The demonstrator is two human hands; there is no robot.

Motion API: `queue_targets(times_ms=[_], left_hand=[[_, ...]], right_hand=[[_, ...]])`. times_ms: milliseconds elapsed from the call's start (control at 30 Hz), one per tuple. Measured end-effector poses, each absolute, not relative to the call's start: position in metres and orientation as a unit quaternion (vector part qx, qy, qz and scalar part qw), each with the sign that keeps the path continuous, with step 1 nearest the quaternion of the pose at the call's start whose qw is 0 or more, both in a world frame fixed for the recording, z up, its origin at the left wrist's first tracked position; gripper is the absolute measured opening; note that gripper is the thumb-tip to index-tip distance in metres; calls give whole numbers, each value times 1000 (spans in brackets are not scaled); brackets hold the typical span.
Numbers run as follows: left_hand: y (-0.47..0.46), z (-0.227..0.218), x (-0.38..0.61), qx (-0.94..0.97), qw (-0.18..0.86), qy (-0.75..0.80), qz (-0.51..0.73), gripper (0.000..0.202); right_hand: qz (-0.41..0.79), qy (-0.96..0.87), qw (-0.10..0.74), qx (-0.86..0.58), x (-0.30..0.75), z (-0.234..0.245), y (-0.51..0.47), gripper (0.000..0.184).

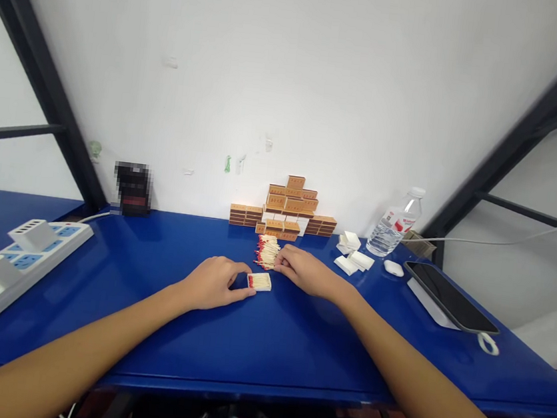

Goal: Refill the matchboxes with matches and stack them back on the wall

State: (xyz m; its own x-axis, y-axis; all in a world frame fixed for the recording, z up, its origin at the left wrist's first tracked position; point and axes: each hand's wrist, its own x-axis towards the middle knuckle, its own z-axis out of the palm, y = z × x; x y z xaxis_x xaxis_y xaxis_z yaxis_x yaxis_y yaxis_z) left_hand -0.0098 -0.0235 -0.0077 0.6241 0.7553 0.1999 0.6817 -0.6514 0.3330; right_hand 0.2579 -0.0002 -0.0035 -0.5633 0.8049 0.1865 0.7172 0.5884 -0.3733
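My left hand [219,284] grips the left end of a small white matchbox tray [260,288] between thumb and fingers. Red-tipped matches lie inside that tray. Just behind it, a loose pile of matches [268,251] is spread on the blue table, red heads mostly to the left. At the pile's right edge is my right hand [296,268], its thumb and fingertips pinched together; what sits between them is too small to make out. Stacked brown matchboxes [292,204] stand behind the pile against the wall.
White empty-looking trays [354,261] lie right of the pile, near a water bottle [395,223] and a white earbud case [393,268]. A phone [449,297] rests farther right. On the left are a power strip [47,251] with plugged-in adapters and a dark blurred object [132,189].
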Motion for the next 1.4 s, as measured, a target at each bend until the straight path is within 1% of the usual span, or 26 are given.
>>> queue_targets(times_ms=[167,333,467,633,900,1133,1400], left_hand=[[-24,-8,-10,894,109,402,163,40],[-24,-8,-10,896,110,399,159,41],[-23,-8,-10,896,111,399,157,40],[-23,-8,-10,895,112,403,154,43],[-25,-6,-9,898,106,400,151,40],[-24,-9,-10,899,111,392,160,42],[-23,-9,-10,896,117,397,159,41]], right_hand=[[151,-876,212,-406,252,6,-12,15],[165,-890,178,-387,236,4,-22,8],[158,-893,161,-389,231,-2,-23,9],[145,-895,168,-386,233,-3,-21,10],[165,-896,167,-377,233,-2,-19,7],[176,-896,167,-371,238,-4,-14,9],[163,-894,179,-377,242,2,-14,10]])
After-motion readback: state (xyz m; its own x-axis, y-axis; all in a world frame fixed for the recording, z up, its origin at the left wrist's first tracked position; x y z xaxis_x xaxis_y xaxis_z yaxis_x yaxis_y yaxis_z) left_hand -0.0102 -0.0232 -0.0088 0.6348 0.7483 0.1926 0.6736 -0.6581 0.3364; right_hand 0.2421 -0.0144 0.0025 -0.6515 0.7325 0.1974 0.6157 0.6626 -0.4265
